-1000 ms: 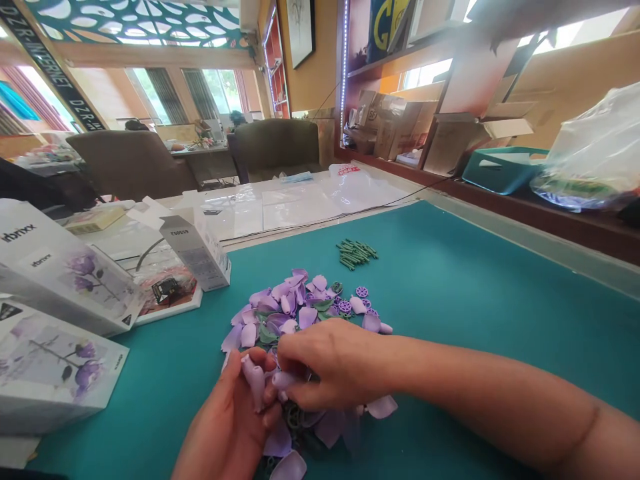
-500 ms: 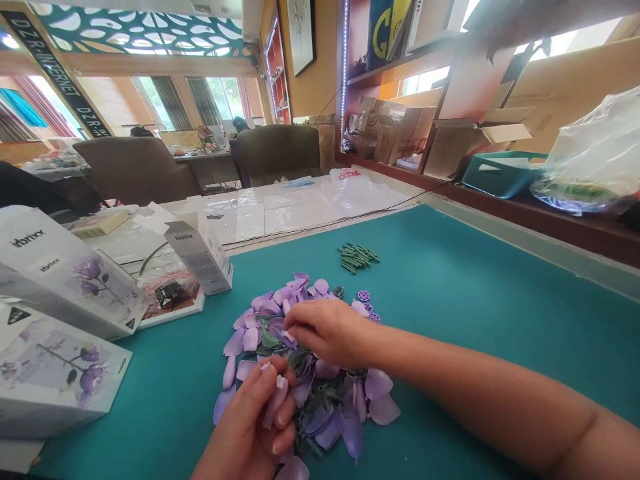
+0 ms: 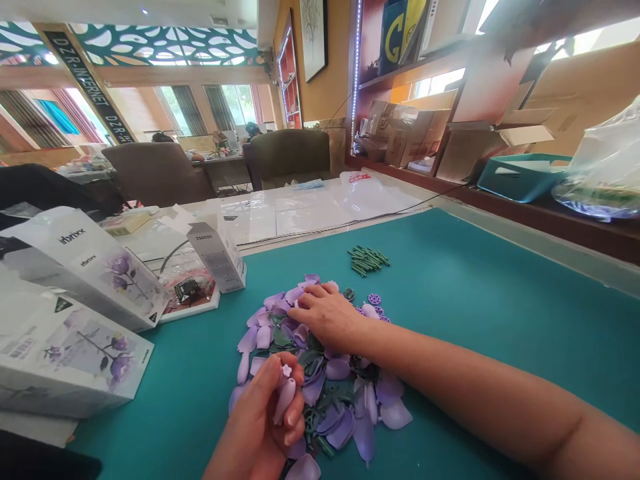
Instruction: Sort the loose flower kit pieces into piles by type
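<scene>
A pile of purple petals [image 3: 341,427] and dark green leaf parts [image 3: 283,338] lies on the teal mat [image 3: 480,293]. My left hand [image 3: 275,407], at the near left of the pile, is closed around small light purple pieces [image 3: 285,398]. My right hand [image 3: 330,317] lies palm down over the pile's far part, fingers spread and touching petals; nothing shows gripped in it. Purple wheel-shaped pieces [image 3: 374,299] sit just right of that hand. Farther back is a small heap of green sticks [image 3: 369,261].
White printed boxes [image 3: 117,360] stand at the left, beside a tray [image 3: 193,305] with a small black item. Clear plastic sheets [image 3: 300,210] cover the surface behind the mat. A teal basket [image 3: 523,180] and cartons [image 3: 470,150] are on the right shelf.
My right hand has opened from a pinch, its fingers now spread over the petals farther back. My left hand still holds its light purple pieces, turned slightly. The view has shifted left.
</scene>
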Demonstrator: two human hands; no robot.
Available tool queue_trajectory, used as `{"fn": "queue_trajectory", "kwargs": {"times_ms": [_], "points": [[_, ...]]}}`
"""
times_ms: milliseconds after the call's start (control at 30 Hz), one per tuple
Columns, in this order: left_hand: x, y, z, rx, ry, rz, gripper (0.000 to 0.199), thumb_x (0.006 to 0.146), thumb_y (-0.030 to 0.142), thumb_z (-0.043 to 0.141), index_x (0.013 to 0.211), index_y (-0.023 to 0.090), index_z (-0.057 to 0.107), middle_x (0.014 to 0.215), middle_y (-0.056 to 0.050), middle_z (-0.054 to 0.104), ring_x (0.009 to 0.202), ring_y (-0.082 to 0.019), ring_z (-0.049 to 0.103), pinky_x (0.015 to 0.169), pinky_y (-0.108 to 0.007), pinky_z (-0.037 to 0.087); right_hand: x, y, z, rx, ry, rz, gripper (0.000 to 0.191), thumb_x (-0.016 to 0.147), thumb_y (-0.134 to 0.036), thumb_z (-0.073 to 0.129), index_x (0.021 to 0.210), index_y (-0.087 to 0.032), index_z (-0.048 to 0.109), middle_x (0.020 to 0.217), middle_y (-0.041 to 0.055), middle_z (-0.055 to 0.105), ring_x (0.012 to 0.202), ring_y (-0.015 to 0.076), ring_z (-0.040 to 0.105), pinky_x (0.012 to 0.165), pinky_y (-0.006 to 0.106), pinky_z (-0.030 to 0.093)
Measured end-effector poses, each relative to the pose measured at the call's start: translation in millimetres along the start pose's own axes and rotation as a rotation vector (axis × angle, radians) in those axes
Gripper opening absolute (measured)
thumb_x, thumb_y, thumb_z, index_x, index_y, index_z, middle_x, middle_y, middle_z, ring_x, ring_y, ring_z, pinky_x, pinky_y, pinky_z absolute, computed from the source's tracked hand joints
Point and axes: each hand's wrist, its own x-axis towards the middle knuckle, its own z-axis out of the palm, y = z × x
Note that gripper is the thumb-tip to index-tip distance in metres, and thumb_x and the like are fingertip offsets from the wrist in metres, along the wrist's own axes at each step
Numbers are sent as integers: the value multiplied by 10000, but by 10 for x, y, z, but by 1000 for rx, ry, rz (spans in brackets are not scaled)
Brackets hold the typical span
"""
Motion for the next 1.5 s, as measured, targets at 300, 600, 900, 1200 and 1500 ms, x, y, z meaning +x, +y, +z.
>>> {"fn": "queue_trajectory", "kwargs": {"times_ms": [300,600,900,1200,1500], "points": [[10,9,16,-44,16,-26,299,846,475,545,834,182,603,704,14,548,443,-28,363,382,-140,327,-4,-15,20,-25,-16,37,207,904,-232,479,1024,-181,640,1045,143,606,1113,302,453,936,513,331],[32,18,1,-31,68,-7,190,867,341,549,934,175,610,775,-19,599,493,-65,463,393,-177,390,-109,-23,-220,337,213,108,175,889,-150,467,1041,-169,551,980,69,635,919,195,532,817,339,384],[33,-15,-54,-29,35,-18,351,709,333,741,1005,198,609,796,17,597,523,-76,519,377,-181,405,-265,-217,-546,653,142,-101,103,852,-242,612,914,-160,629,884,34,646,843,147,560,770,272,414],[58,-37,-66,22,-10,-37,428,575,377,825,869,194,574,718,54,596,438,-33,444,331,-141,290,-223,-183,-515,704,181,-137,177,923,-227,495,905,-152,655,885,53,647,850,148,559,771,277,427],[-17,-131,-41,191,-222,-174,304,677,378,710,864,186,565,608,48,584,358,-36,402,316,-158,281,-68,-198,-350,598,143,-120,160,889,-163,518,912,-158,676,897,56,665,825,144,584,749,263,432]]}}
